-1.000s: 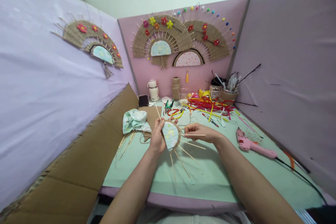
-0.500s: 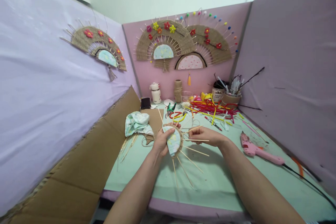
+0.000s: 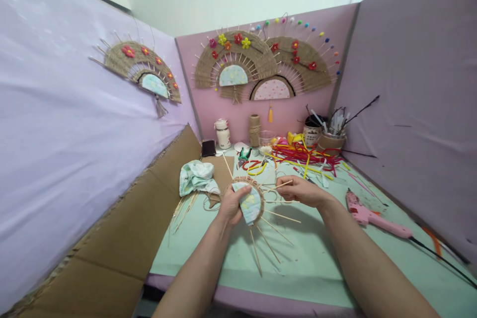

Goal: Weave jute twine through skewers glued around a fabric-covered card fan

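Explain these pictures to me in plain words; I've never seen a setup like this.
There is no machine here: the two bare hands belong to a person. The view comes from one camera worn on that person's head, looking forward and down.

The left hand holds a half-round, cloth-faced piece, thumb on the cloth, with thin sticks fanning out from its curved edge. The right hand is by the outer ends of some sticks; whether it grips one, or some twine, is too small to make out.

On the pale green tabletop lie a crumpled cloth, a pink glue gun and red and yellow strips. Behind them, decorated fans hang on the panels.
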{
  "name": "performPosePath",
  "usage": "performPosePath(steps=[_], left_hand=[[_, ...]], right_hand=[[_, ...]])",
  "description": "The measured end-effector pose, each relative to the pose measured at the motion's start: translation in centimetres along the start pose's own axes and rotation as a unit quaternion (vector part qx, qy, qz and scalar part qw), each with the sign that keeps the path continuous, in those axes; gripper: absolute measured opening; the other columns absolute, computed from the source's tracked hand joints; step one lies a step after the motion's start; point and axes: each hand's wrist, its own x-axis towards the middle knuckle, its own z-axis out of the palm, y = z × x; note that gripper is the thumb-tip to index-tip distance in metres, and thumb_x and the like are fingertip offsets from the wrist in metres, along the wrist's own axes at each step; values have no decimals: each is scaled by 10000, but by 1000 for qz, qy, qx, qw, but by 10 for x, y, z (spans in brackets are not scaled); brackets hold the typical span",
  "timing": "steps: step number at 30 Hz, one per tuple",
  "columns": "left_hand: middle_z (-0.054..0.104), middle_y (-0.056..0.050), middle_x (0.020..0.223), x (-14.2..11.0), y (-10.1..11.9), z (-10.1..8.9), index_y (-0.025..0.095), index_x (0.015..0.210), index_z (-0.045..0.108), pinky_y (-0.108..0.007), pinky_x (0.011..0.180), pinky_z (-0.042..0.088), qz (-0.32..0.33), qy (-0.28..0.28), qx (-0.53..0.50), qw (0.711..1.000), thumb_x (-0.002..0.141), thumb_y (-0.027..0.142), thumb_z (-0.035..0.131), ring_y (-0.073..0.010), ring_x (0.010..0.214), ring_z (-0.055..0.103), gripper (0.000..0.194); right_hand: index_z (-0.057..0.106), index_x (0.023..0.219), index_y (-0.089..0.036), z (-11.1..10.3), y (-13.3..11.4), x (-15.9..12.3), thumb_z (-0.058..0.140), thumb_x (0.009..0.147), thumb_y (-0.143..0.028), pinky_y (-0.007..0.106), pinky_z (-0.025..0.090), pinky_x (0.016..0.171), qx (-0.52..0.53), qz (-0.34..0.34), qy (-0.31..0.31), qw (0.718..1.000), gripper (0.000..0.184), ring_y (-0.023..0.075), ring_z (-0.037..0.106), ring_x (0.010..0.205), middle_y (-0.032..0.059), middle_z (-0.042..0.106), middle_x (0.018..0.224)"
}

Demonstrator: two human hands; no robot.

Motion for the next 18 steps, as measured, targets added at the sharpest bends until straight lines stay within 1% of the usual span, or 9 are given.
performPosePath(steps=[3, 6, 9, 13, 15, 18], left_hand=[[672, -22, 698, -1, 1, 1, 133, 845, 601, -285, 641, 500, -1, 0, 3, 1000, 497, 196, 828, -146, 607, 627, 421], [663, -16, 687, -3, 3, 2, 134, 872, 596, -269, 611, 495, -3, -13, 12, 1000, 508, 206, 825, -138, 592, 619, 436], [653, -5, 674, -4, 3, 0, 142, 902, 591, -260, 588, 493, -18, -38, 29, 999, 524, 207, 820, -131, 572, 611, 447], [660, -20, 681, -2, 0, -2, 137, 904, 588, -262, 587, 496, -53, -72, 58, 994, 528, 185, 816, -143, 581, 625, 443], [660, -21, 670, -2, 0, -1, 136, 898, 584, -263, 581, 498, -55, -63, 59, 995, 519, 182, 819, -147, 576, 628, 448], [658, -11, 652, -1, 2, 1, 139, 890, 584, -260, 571, 500, -32, -22, 45, 998, 500, 185, 826, -142, 559, 622, 462]], right_hand=[[490, 637, -169, -1, 1, 1, 719, 654, -385, 232, 169, 477, -2, 4, 5, 1000, 316, 58, 255, 473, -82, 350, 494], [486, 642, -166, -5, 4, 4, 731, 657, -376, 225, 177, 470, 44, -4, 32, 999, 323, 48, 235, 468, -86, 332, 508], [487, 684, -175, -9, 4, 8, 736, 660, -411, 212, 188, 444, 115, -39, 88, 989, 344, 41, 242, 458, -79, 354, 544], [537, 787, -200, -12, -1, 9, 767, 627, -394, 201, 288, 457, 182, -99, 188, 960, 341, 64, 382, 518, -33, 493, 658], [548, 772, -203, -11, -4, 8, 757, 632, -409, 212, 316, 471, 179, -127, 215, 952, 325, 74, 405, 542, -16, 527, 708], [541, 677, -185, -8, -6, 8, 730, 649, -440, 225, 273, 451, 148, -176, 223, 947, 319, 69, 343, 511, -6, 516, 681]])
